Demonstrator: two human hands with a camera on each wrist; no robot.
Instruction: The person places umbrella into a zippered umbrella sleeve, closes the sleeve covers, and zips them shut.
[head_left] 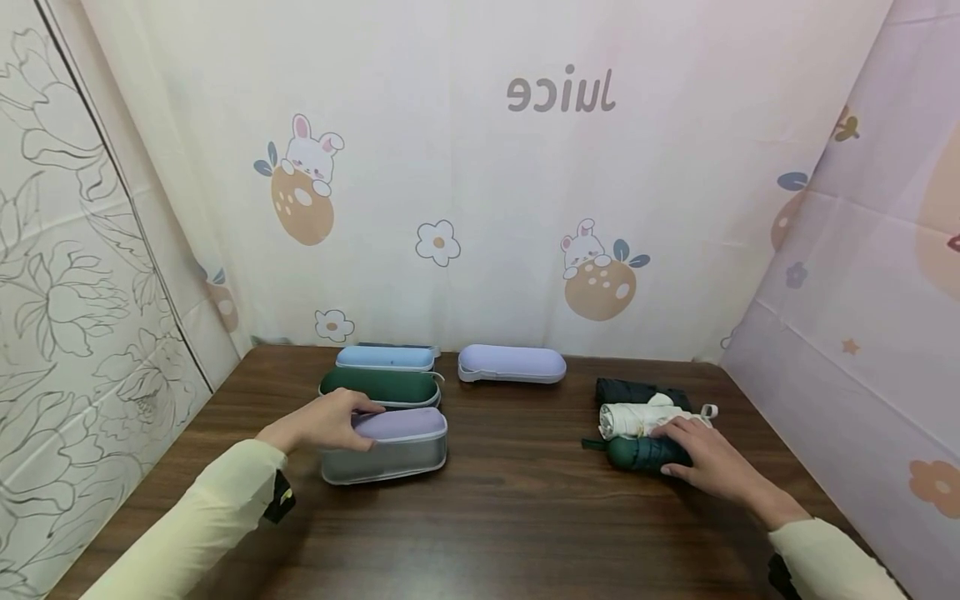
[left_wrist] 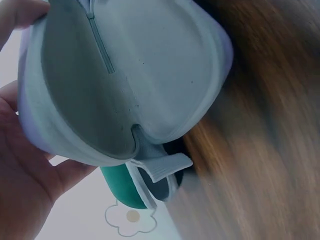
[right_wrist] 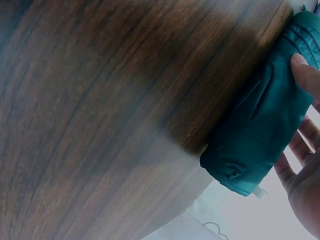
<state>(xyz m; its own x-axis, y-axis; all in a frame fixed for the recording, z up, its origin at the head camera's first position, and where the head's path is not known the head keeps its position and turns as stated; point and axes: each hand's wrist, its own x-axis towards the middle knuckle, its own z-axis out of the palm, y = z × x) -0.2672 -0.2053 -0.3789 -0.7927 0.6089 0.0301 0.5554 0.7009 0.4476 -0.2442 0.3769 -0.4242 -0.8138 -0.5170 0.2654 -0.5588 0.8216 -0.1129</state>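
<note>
My left hand point(head_left: 327, 422) grips a lilac zip case point(head_left: 401, 424) by its lid, thumb in front and fingers behind. In the left wrist view the case point(left_wrist: 165, 70) stands spread like a clamshell, its pale grey lining showing and nothing inside the visible part. A green case point(head_left: 378, 386) lies just behind it. On the right side, my right hand point(head_left: 705, 454) holds a dark green folded umbrella point(head_left: 645, 453), thumb on the near side and fingers across the top. The right wrist view shows the umbrella point(right_wrist: 260, 120) lying on the table between thumb and fingers.
Behind the green case lies a light blue case point(head_left: 386, 358). A second lilac case point(head_left: 512, 364) sits at the table's back edge. A white folded umbrella point(head_left: 637, 418) and a black one point(head_left: 637, 391) lie behind the green umbrella. A printed curtain point(head_left: 480, 167) hangs behind the brown table point(head_left: 517, 517).
</note>
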